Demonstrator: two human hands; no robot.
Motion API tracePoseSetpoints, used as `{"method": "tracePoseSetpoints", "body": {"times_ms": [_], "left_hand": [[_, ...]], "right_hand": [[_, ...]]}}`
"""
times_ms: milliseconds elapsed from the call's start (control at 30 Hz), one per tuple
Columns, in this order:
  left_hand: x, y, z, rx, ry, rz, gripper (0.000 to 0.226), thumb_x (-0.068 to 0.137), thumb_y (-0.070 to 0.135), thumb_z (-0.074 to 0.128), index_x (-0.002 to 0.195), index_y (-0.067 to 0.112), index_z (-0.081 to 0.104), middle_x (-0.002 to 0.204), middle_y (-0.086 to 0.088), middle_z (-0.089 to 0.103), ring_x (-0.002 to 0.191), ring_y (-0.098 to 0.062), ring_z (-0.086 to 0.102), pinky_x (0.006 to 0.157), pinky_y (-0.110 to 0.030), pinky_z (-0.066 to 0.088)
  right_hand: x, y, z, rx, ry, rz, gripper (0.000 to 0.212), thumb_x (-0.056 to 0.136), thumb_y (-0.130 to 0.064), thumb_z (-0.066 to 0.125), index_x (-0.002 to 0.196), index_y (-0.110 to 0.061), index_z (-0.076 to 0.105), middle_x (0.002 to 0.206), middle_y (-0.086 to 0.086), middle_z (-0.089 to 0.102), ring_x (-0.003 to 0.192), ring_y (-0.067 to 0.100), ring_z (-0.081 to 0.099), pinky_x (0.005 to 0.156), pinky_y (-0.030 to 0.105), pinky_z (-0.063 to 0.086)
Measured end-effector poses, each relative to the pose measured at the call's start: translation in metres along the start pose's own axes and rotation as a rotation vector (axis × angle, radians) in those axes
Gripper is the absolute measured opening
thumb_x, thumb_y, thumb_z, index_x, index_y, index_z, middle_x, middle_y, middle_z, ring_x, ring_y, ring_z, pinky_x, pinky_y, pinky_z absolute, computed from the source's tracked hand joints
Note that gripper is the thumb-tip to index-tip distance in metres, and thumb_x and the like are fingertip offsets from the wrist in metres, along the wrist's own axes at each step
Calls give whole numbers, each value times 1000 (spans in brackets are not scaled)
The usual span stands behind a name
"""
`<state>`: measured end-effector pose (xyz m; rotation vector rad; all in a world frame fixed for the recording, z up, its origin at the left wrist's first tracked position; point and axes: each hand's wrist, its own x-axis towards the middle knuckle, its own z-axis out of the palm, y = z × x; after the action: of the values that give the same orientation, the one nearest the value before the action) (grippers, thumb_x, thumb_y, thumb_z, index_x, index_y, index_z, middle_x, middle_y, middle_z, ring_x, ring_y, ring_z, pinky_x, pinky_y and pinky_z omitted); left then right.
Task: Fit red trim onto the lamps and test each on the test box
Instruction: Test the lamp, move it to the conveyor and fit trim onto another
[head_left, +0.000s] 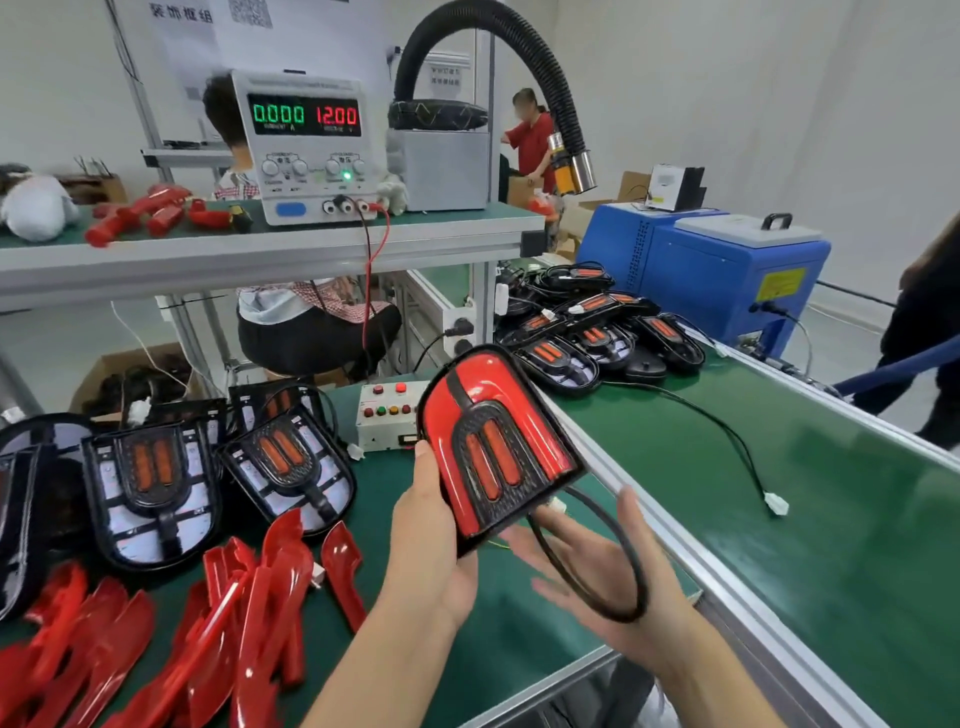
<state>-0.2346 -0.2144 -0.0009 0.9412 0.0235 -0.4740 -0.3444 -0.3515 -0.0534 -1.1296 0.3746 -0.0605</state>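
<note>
A green bench runs beside a green conveyor, under a shelf carrying a power supply that reads 0.000 and 12.00. The left hand grips a lamp with red trim fitted, held tilted above the bench just in front of the test box. The right hand lies open, palm up, with the lamp's black cable looped across it. Untrimmed lamps and loose trim pieces lie at left; more lamps are heaped on the conveyor's far end beside a blue machine. The test box is partly hidden behind the lamp. People behind the shelf are cut off by it.
</note>
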Motion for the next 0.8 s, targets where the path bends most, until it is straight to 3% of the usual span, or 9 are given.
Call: {"method": "tracePoseSetpoints", "body": {"times_ms": [33, 100, 167, 233, 367, 433, 533, 667, 800], "left_hand": [[2, -3, 0, 10, 15, 0, 54, 106, 48, 43, 87, 19, 84, 99, -3, 80, 83, -13, 77, 84, -35, 54], [6, -5, 1, 15, 41, -6, 50, 106, 49, 43, 99, 14, 78, 97, -3, 80, 82, -14, 78, 81, -35, 55], [9, -6, 3, 24, 59, -11, 47, 106, 50, 44, 102, 15, 74, 95, -2, 80, 79, -14, 78, 69, -30, 57], [10, -7, 5, 59, 58, 17, 46, 105, 49, 45, 102, 14, 74, 93, -2, 80, 78, -14, 77, 58, -23, 57], [5, -17, 8, 195, -6, 113, 47, 104, 49, 49, 97, 12, 77, 95, -5, 80, 87, -19, 78, 64, -25, 61], [1, -26, 9, 281, -62, 157, 45, 101, 52, 53, 89, 16, 78, 93, -5, 80, 85, -20, 78, 67, -29, 61], [0, -39, 14, 384, -111, 179, 39, 95, 57, 59, 85, 24, 77, 89, -4, 79, 82, -21, 77, 71, -36, 63], [-1, -57, 27, 382, -113, 84, 36, 91, 56, 66, 84, 23, 78, 90, -6, 80, 85, -26, 78, 80, -44, 63], [-3, -80, 51, 260, -43, -61, 42, 86, 53, 73, 80, 12, 77, 87, -9, 79, 80, -25, 78, 74, -38, 62]], "right_hand": [[-6, 3, 0, 23, -43, -49, 110, 66, -100, 37, 146, -27, 57, 151, 1, 55, 142, 17, 48, 120, 51, 24], [-18, 12, -2, 119, -85, -106, 112, 55, -99, 57, 140, -25, 63, 148, 9, 57, 133, 38, 56, 108, 57, 46], [-24, 20, 1, 107, 7, -167, 108, 51, -93, 69, 130, -19, 71, 138, 16, 64, 111, 50, 67, 81, 47, 62], [-25, 23, 2, 5, 186, -275, 102, 53, -95, 66, 115, -16, 77, 118, 21, 73, 95, 47, 73, 67, 37, 62], [-20, 20, 6, -41, 443, -446, 69, 83, -85, 39, 114, -34, 72, 86, 25, 75, 88, 38, 77, 82, 42, 58], [-15, 17, 9, 12, 511, -485, 64, 85, -81, 37, 123, -37, 64, 84, 27, 75, 81, 41, 76, 71, 43, 60], [-13, 12, 13, 90, 440, -468, 63, 79, -89, 42, 118, -46, 68, 107, 17, 77, 95, 39, 76, 74, 50, 62], [-15, 11, -6, 114, 354, -410, 68, 96, -74, 43, 135, -24, 65, 133, 12, 69, 124, 31, 65, 101, 51, 54], [-13, 4, -30, 293, 421, -379, 55, 95, -51, 51, 129, -12, 70, 132, 18, 68, 123, 32, 66, 93, 41, 59]]}}
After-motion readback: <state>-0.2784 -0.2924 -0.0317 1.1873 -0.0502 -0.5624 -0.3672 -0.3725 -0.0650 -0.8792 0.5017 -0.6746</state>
